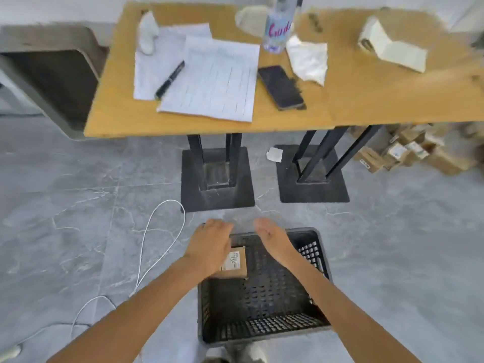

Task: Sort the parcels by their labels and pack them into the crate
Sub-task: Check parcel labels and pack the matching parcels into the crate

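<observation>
- A white cable (159, 247) loops over the grey floor left of the crate (264, 323).
- The left hand (209, 244) hovers over the crate's far left corner, palm down, fingers spread flat and holding nothing.
- Partly under that hand, one small brown parcel (237, 262) with a white label lies on the crate's floor, against its left wall near the far end.
- The black perforated crate sits on the floor; nothing else shows inside it.
- The right hand (271, 235) hangs over the crate's far rim, fingers open and loosely extended, empty.
- Beyond the crate stands a wooden table (366, 100) with papers (217, 77), a pen (169, 80), a dark phone (281, 87) and a bottle (278, 24).
- Far right of the crate, more brown parcels (403, 153) are heaped on the floor beneath the table's edge.
</observation>
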The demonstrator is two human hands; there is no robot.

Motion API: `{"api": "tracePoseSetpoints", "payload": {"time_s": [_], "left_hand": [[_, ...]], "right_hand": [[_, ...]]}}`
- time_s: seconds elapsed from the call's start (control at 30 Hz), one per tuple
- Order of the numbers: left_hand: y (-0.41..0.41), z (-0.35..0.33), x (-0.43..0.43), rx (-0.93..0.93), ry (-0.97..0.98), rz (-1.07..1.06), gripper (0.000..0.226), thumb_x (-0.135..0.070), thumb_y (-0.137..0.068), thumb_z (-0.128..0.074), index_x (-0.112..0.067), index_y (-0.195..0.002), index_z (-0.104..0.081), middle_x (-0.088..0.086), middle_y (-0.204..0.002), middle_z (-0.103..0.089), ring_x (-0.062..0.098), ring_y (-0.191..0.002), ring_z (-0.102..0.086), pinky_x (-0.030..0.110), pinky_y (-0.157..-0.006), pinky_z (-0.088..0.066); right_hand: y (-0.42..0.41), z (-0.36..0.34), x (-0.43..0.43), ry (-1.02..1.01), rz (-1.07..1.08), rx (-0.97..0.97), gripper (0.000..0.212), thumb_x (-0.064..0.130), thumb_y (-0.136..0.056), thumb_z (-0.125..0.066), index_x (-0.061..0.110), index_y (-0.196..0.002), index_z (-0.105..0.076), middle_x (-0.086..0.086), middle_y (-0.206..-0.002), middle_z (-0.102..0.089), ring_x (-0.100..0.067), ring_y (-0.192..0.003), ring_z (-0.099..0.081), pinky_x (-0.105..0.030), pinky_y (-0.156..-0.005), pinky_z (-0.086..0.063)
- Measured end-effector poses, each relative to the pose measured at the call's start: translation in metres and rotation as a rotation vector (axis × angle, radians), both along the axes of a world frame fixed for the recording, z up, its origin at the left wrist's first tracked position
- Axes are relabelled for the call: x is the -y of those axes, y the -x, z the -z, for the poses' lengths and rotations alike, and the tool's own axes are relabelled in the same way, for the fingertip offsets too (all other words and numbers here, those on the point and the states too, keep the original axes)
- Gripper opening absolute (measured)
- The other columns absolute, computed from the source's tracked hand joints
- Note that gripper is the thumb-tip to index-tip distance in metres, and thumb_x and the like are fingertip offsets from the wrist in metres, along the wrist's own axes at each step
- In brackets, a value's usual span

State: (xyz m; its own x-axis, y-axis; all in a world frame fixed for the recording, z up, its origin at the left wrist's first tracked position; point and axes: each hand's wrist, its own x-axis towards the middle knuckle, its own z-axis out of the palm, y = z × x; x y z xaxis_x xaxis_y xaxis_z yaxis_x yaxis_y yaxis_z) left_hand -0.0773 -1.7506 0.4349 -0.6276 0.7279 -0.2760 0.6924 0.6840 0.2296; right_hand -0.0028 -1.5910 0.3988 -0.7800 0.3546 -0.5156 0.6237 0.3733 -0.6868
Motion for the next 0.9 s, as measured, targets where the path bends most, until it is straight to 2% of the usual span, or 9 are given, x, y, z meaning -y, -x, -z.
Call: {"api": "tracePoseSetpoints", "payload": {"time_s": [0.1, 0.17, 0.27, 0.4, 0.5, 0.53, 0.63, 0.77, 0.9], "left_hand": [[0.014, -0.138, -0.026, -0.078, -0.145, 0.001, 0.026, -0.022, -0.092, -0.047, -0.016, -0.116, -0.055, 0.005, -0.114, -0.059, 0.023, -0.106, -0.057, 0.038, -0.086, -0.05], [0.018, -0.225, -0.04, -0.13, -0.221, 0.027, 0.029, -0.023, -0.093, -0.047, -0.014, -0.12, -0.054, 0.005, -0.115, -0.059, 0.023, -0.106, -0.056, 0.038, -0.085, -0.05], [0.012, -0.334, -0.057, -0.197, -0.406, 0.056, 0.03, -0.021, -0.092, -0.049, -0.015, -0.121, -0.054, 0.005, -0.115, -0.059, 0.024, -0.107, -0.055, 0.036, -0.085, -0.046], [-0.01, -0.431, -0.089, -0.234, -0.575, 0.116, 0.038, -0.026, -0.091, -0.054, -0.017, -0.128, -0.05, 0.004, -0.127, -0.056, 0.022, -0.118, -0.05, 0.034, -0.098, -0.04], [-0.035, -0.471, -0.121, -0.285, -0.633, 0.215, 0.045, -0.03, -0.092, -0.051, -0.014, -0.133, -0.043, 0.006, -0.134, -0.048, 0.025, -0.127, -0.041, 0.039, -0.105, -0.035], [-0.045, -0.481, -0.133, -0.295, -0.652, 0.243, 0.048, -0.031, -0.092, -0.051, -0.013, -0.135, -0.04, 0.007, -0.137, -0.045, 0.026, -0.13, -0.036, 0.04, -0.107, -0.033], [-0.082, -0.5, -0.17, -0.282, -0.708, 0.305, 0.053, -0.034, -0.093, -0.048, -0.014, -0.14, -0.035, 0.006, -0.142, -0.039, 0.026, -0.138, -0.025, 0.04, -0.113, -0.024], [-0.137, -0.504, -0.233, -0.282, -0.696, 0.422, 0.056, -0.039, -0.094, -0.044, -0.015, -0.143, -0.03, 0.005, -0.147, -0.034, 0.025, -0.142, -0.019, 0.038, -0.115, -0.019], [-0.189, -0.495, -0.305, -0.28, -0.684, 0.472, 0.055, -0.039, -0.094, -0.044, -0.013, -0.141, -0.033, 0.006, -0.144, -0.038, 0.023, -0.137, -0.027, 0.038, -0.112, -0.025]], "right_hand": [[0.01, -0.147, -0.01, -0.035, 0.035, -0.125, 0.035, 0.026, -0.102, -0.038, 0.013, -0.131, -0.05, -0.008, -0.128, -0.057, -0.014, -0.102, -0.052, -0.016, -0.077, -0.034], [0.006, -0.242, -0.02, -0.107, 0.089, -0.211, 0.035, 0.028, -0.102, -0.038, 0.013, -0.13, -0.052, -0.009, -0.113, -0.062, -0.019, -0.096, -0.057, -0.021, -0.073, -0.037], [-0.017, -0.363, -0.037, -0.173, 0.131, -0.365, 0.033, 0.028, -0.102, -0.039, 0.011, -0.125, -0.055, -0.007, -0.112, -0.064, -0.017, -0.098, -0.058, -0.021, -0.075, -0.039], [-0.071, -0.467, -0.063, -0.33, 0.255, -0.549, 0.03, 0.026, -0.101, -0.041, 0.012, -0.122, -0.058, -0.001, -0.119, -0.063, -0.012, -0.11, -0.054, -0.021, -0.087, -0.04], [-0.124, -0.508, -0.09, -0.478, 0.395, -0.666, 0.029, 0.027, -0.101, -0.042, 0.014, -0.122, -0.057, 0.003, -0.118, -0.061, -0.006, -0.106, -0.052, -0.006, -0.08, -0.037], [-0.144, -0.518, -0.1, -0.505, 0.45, -0.69, 0.03, 0.027, -0.101, -0.041, 0.015, -0.124, -0.056, 0.003, -0.118, -0.061, -0.006, -0.106, -0.052, -0.008, -0.082, -0.038], [-0.205, -0.539, -0.133, -0.562, 0.581, -0.734, 0.031, 0.029, -0.101, -0.041, 0.016, -0.126, -0.054, 0.003, -0.117, -0.061, -0.008, -0.107, -0.053, -0.023, -0.087, -0.041], [-0.284, -0.545, -0.189, -0.611, 0.7, -0.764, 0.029, 0.028, -0.1, -0.041, 0.019, -0.124, -0.055, 0.004, -0.112, -0.062, -0.007, -0.103, -0.054, -0.017, -0.08, -0.039], [-0.356, -0.534, -0.254, -0.624, 0.779, -0.765, 0.025, 0.027, -0.1, -0.042, 0.022, -0.121, -0.055, 0.014, -0.102, -0.059, 0.006, -0.09, -0.054, -0.007, -0.075, -0.038]]}}
